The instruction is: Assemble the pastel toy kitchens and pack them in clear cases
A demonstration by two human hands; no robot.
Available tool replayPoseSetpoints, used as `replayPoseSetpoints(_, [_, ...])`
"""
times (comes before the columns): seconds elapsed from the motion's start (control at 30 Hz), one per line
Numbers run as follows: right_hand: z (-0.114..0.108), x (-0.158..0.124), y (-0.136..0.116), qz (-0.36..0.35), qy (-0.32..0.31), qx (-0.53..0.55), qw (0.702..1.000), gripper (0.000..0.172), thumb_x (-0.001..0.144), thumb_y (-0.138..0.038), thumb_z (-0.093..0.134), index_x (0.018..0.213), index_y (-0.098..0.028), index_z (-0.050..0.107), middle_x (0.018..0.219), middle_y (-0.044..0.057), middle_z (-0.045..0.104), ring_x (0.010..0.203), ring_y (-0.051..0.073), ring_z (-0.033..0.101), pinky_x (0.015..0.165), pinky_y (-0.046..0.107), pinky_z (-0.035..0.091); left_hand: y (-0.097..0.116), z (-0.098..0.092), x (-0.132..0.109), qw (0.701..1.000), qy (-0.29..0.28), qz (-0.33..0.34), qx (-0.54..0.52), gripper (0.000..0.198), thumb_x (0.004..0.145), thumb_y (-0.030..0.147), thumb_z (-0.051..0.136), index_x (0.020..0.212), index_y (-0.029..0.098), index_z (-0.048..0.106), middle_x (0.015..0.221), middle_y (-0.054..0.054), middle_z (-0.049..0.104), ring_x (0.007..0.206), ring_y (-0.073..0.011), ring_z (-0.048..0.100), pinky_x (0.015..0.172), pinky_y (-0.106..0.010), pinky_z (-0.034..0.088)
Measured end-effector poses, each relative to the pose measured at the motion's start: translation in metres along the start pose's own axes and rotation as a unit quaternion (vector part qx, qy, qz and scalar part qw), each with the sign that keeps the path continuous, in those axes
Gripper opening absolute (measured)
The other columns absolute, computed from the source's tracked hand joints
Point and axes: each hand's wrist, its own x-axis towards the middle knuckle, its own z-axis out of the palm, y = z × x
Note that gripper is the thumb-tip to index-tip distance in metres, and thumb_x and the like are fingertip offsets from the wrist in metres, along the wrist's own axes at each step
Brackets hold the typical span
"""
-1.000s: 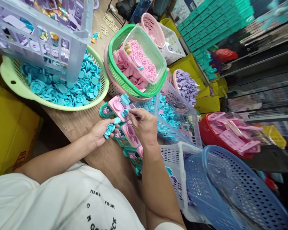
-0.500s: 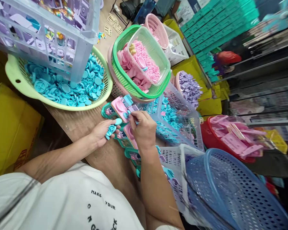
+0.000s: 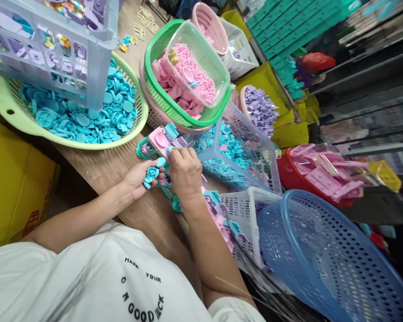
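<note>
In my cupped left hand (image 3: 141,178) lie several round teal plastic pieces (image 3: 151,175), one of them up at the fingertips. My right hand (image 3: 185,170) is closed in a pinch over a pink, teal and purple plastic toy assembly (image 3: 160,139). A small teal piece (image 3: 169,150) shows at its fingertips, against the pink top. More toy assemblies (image 3: 218,214) of the same colours stand in a row along the table, partly covered by my right hand and forearm.
A yellow-green basket (image 3: 141,117) of teal discs stands left, with a clear crate (image 3: 102,67) of purple parts on it. Behind the toys is a green basket (image 3: 147,67) of pink parts. Right are a clear crate (image 3: 218,154), a white basket (image 3: 251,223) and a blue basket (image 3: 289,250).
The view has shifted, so most things sit slightly higher and further left. Both hands stay by the same toy, my right hand still pinching at its pink top.
</note>
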Motion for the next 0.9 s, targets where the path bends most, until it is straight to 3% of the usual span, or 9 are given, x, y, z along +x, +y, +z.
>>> replayPoseSetpoints(0.17, [-0.025,-0.004,-0.007,0.011,0.002,0.078,0.997,0.017,0.098,-0.02,0.055,0.094,-0.018,0.071,0.101,0.01,0.073,0.092,0.025,0.059,0.077,0.037,0.044,-0.005,-0.003,-0.015,1.0,-0.018,0.009,0.017,0.022,0.096,0.014,0.05,0.078,0.009,0.061,0.063,-0.003,0.062,0.045,-0.008,0.059,0.03,-0.012,0.035])
replayPoseSetpoints(0.27, [-0.049,-0.029,-0.018,-0.011,0.029,0.179,0.983,0.016,0.097,-0.027,0.061,0.107,-0.02,0.071,0.111,0.008,0.072,0.1,0.023,0.061,0.085,0.037,0.046,-0.016,-0.008,-0.021,0.998,-0.052,0.029,0.029,0.02,0.094,0.011,0.051,0.078,0.01,0.062,0.061,-0.001,0.061,0.043,-0.0071,0.056,0.03,-0.012,0.033])
replayPoseSetpoints(0.33, [-0.057,-0.052,-0.026,-0.004,0.026,0.209,0.978,0.014,0.096,-0.028,0.063,0.105,-0.021,0.071,0.11,0.007,0.072,0.102,0.022,0.061,0.089,0.038,0.047,-0.026,-0.009,-0.022,0.997,-0.06,0.035,0.042,0.019,0.092,0.009,0.051,0.077,0.01,0.062,0.058,0.001,0.058,0.039,-0.0057,0.052,0.03,-0.012,0.034])
replayPoseSetpoints(0.5, [-0.051,-0.099,-0.03,0.042,0.033,0.215,0.975,0.005,0.094,-0.024,0.064,0.093,-0.021,0.068,0.107,0.007,0.074,0.098,0.023,0.061,0.087,0.039,0.048,-0.056,-0.002,-0.019,0.994,-0.052,0.032,0.087,0.028,0.094,0.007,0.044,0.07,0.01,0.059,0.053,0.003,0.051,0.037,-0.0039,0.046,0.032,-0.013,0.033])
replayPoseSetpoints(0.63, [-0.049,-0.125,-0.021,0.084,0.081,0.203,0.972,0.012,0.096,-0.022,0.06,0.084,-0.022,0.062,0.102,0.008,0.075,0.094,0.022,0.065,0.084,0.038,0.049,-0.078,0.005,-0.013,0.986,-0.064,0.023,0.152,0.025,0.092,0.008,0.047,0.07,0.01,0.06,0.055,0.001,0.054,0.04,-0.0049,0.048,0.033,-0.013,0.033])
replayPoseSetpoints(0.73, [-0.051,-0.139,-0.012,0.077,0.099,0.17,0.977,0.016,0.097,-0.019,0.056,0.083,-0.021,0.061,0.102,0.01,0.074,0.093,0.021,0.066,0.082,0.037,0.05,-0.092,0.009,-0.01,0.982,-0.05,0.027,0.179,0.022,0.091,0.01,0.052,0.07,0.011,0.058,0.053,0.002,0.053,0.039,-0.0048,0.047,0.032,-0.012,0.031])
replayPoseSetpoints(0.9, [-0.052,-0.147,-0.003,0.066,0.095,0.282,0.952,0.009,0.096,-0.017,0.057,0.095,-0.02,0.065,0.098,0.008,0.073,0.094,0.019,0.069,0.083,0.034,0.057,-0.106,0.018,-0.006,0.977,-0.032,0.054,0.203,0.026,0.088,0.017,0.066,0.066,0.015,0.052,0.049,0.007,0.048,0.035,-0.0035,0.04,0.031,-0.013,0.029])
